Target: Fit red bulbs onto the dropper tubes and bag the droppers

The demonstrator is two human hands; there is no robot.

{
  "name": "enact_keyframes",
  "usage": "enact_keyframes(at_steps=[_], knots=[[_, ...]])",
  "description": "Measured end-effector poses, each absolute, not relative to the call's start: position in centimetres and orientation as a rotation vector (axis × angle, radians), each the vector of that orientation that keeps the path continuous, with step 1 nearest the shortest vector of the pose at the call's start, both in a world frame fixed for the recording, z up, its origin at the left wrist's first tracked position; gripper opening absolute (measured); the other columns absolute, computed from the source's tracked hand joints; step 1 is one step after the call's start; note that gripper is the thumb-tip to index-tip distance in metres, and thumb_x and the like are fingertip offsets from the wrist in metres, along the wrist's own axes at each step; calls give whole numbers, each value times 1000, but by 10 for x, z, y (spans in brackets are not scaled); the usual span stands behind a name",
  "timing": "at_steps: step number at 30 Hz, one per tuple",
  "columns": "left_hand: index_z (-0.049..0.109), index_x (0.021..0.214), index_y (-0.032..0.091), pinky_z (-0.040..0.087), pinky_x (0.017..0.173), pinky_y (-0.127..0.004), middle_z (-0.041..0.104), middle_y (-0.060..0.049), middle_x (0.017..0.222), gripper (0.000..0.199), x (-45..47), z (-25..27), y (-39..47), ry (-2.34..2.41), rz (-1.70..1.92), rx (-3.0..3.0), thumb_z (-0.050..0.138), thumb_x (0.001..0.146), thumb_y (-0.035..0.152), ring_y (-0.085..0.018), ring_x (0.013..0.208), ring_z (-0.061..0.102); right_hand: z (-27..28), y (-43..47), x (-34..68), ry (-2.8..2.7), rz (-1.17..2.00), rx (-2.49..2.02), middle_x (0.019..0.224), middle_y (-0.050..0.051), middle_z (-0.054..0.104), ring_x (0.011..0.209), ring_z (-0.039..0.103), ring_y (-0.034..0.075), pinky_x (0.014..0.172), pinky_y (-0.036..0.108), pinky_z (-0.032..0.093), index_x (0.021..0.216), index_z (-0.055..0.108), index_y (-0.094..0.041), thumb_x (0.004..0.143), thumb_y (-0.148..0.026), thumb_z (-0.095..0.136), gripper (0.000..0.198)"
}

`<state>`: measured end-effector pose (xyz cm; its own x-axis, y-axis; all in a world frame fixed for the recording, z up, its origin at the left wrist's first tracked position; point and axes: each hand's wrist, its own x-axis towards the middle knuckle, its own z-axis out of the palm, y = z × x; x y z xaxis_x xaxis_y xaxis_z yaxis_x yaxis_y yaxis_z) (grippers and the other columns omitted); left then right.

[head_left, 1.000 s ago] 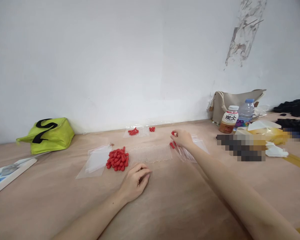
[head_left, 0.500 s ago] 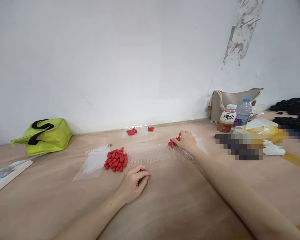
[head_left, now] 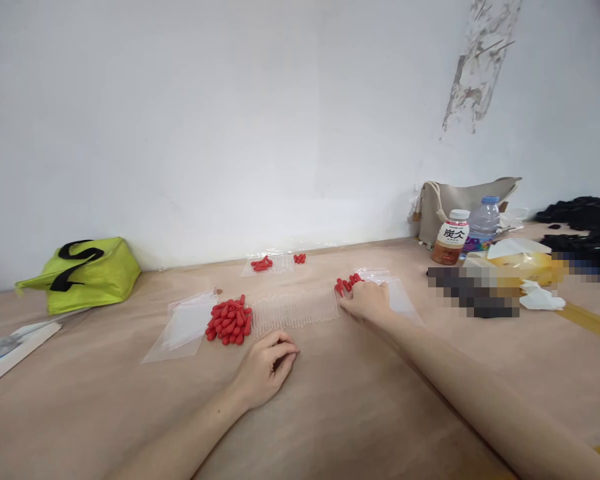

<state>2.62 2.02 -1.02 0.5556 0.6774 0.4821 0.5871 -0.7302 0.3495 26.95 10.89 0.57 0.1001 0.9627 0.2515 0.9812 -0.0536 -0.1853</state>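
My left hand [head_left: 270,365] rests on the brown table covering, fingers loosely curled towards the thumb with nothing seen in them. Just beyond it lies a row of thin clear dropper tubes [head_left: 295,308], side by side. A heap of red rubber dropper bulbs [head_left: 229,320] sits at the left end of the row. My right hand [head_left: 367,300] is at the right end, its fingers bent down and closed; what they hold, if anything, is hidden. A smaller group of red bulbs [head_left: 348,284] touches or nearly touches its fingers. Clear plastic bags [head_left: 397,297] lie partly under that hand.
More clear bags [head_left: 180,327] lie left of the heap. Near the wall are a bag with red bulbs [head_left: 262,264] and tubes. A yellow-green pouch [head_left: 93,277] stands at left. At right are a brown drink bottle [head_left: 451,239], a water bottle [head_left: 485,223] and a beige bag [head_left: 430,200].
My right hand has come down and slightly nearer, from over the small group of red bulbs to beside it, uncovering more of them. My left hand stays in place.
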Motion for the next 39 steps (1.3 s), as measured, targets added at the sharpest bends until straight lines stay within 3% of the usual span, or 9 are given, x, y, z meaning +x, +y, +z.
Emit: enact_keyframes(at_steps=[7, 18, 23, 30, 35, 39], knots=[[64, 88, 18, 44, 66, -28, 57, -7, 85, 21, 27, -9, 20, 1064, 910, 2640, 43, 84, 17, -15, 75, 53, 11, 110, 272, -1873, -17, -2144, 69, 11, 62, 73, 58, 24, 75, 39, 29, 66, 63, -15, 77, -39, 39, 36], [63, 87, 17, 43, 65, -27, 57, -7, 85, 22, 28, -9, 20, 1031, 938, 2638, 42, 84, 16, -15, 74, 53, 11, 102, 281, -1901, -120, -2107, 67, 10, 62, 70, 58, 24, 77, 40, 27, 67, 63, -16, 76, -45, 40, 39], [60, 79, 17, 42, 67, -29, 57, -6, 84, 16, 27, -7, 20, 1079, 946, 2643, 44, 81, 15, -16, 76, 52, 7, 111, 263, -1964, -51, -2027, 68, 9, 62, 72, 57, 22, 74, 38, 28, 62, 62, -17, 76, -35, 40, 31], [58, 76, 18, 42, 67, -29, 58, -5, 80, 14, 30, -8, 16, 1143, 933, 2691, 44, 79, 15, -17, 75, 52, 14, 128, 248, -1970, 107, -2189, 77, 11, 63, 77, 58, 23, 75, 39, 30, 76, 63, -16, 69, -26, 49, 18], [60, 72, 19, 39, 70, -34, 58, -4, 75, 13, 16, 5, 29, 1589, 986, 2765, 49, 77, 22, -20, 75, 52, 17, 140, 245, -1949, 225, -2264, 77, 10, 63, 76, 59, 24, 73, 39, 33, 73, 63, -16, 63, -23, 55, 15], [62, 69, 20, 39, 71, -30, 60, -4, 77, 16, -30, 35, 57, 2118, 985, 2523, 50, 75, 29, -21, 79, 54, 19, 143, 244, -1933, 277, -2282, 77, 10, 64, 77, 59, 24, 71, 37, 35, 73, 64, -16, 62, -22, 54, 16]])
